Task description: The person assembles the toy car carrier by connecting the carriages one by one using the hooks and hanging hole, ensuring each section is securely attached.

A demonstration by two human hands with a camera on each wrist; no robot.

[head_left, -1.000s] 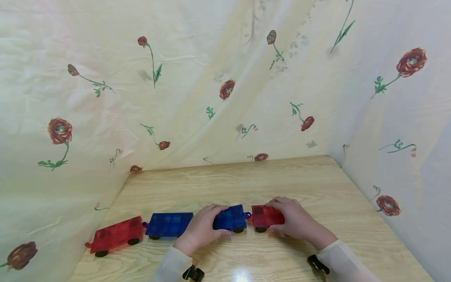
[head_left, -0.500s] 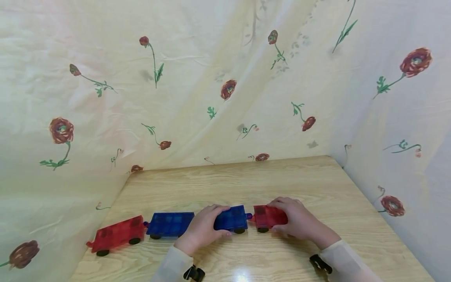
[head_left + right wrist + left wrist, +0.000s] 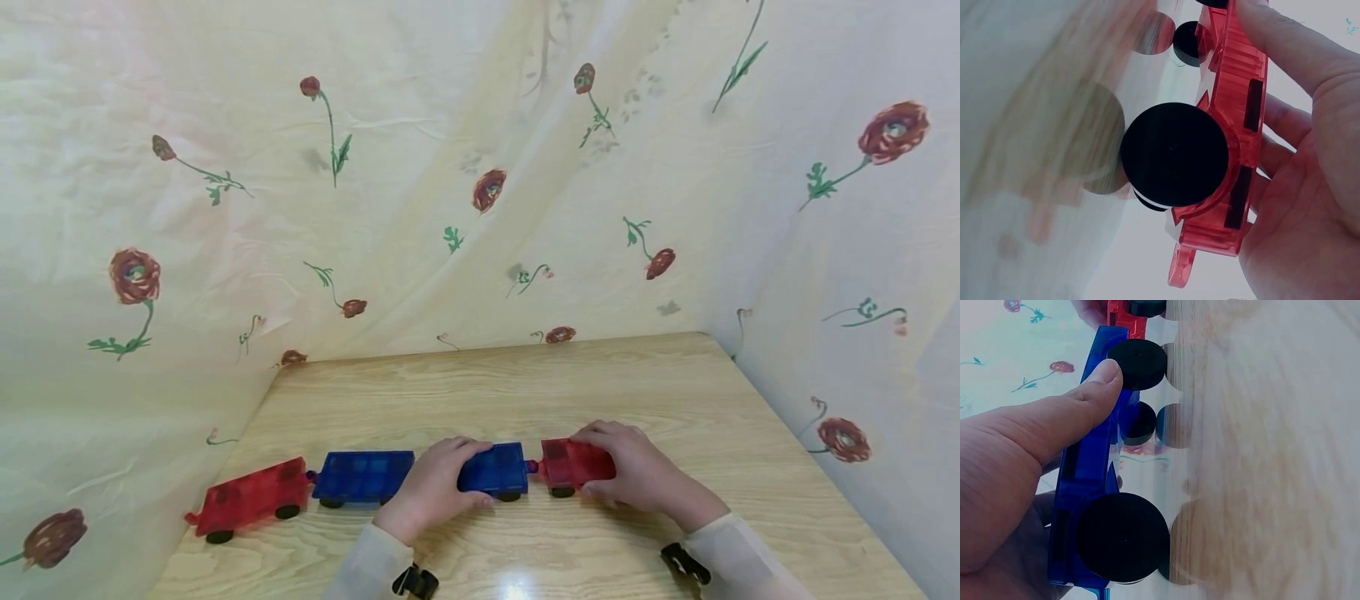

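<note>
At the table's [image 3: 600, 375] left edge stands a red car [image 3: 251, 498], coupled to a blue car [image 3: 362, 477]; both are flat, translucent plastic on black disc wheels. Next along the near edge, the left hand [image 3: 431, 490] grips a second blue car [image 3: 495, 469], thumb on its side. It meets a red car [image 3: 567, 462] at the coupling, gripped by the right hand [image 3: 633, 472]. Behind the row the glossy wood-grain top lies bare to the flowered cloth [image 3: 465, 167], which walls the back and both sides.
</note>
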